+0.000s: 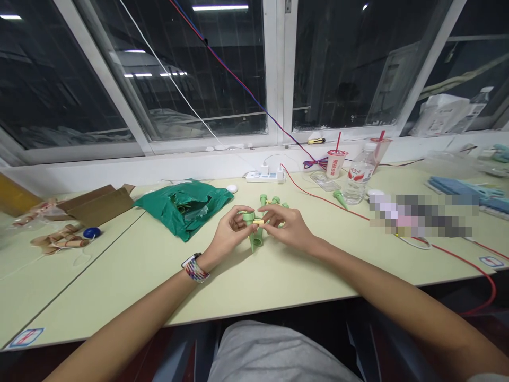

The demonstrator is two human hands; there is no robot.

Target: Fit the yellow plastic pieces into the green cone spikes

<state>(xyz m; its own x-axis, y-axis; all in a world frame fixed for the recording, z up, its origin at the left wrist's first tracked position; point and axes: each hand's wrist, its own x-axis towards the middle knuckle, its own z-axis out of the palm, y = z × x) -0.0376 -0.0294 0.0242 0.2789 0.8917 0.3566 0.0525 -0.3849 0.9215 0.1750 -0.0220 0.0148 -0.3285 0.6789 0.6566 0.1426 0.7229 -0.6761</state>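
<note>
My left hand [229,233] and my right hand [287,225] meet over the middle of the pale green table [254,276]. Together they pinch a green cone-shaped plastic spike [254,233] with a small yellow part at its top. The left fingers hold the cone's green body. The right fingertips are closed on the yellow part. Several more green spikes [273,201] lie just behind the hands. A beaded band sits on my left wrist.
A green plastic bag [185,207] lies left of the hands, a cardboard box [95,204] further left. A power strip [265,176], a red cable [318,197], a drink cup [334,162], a water bottle [359,178] and another green spike [340,198] stand at the back right.
</note>
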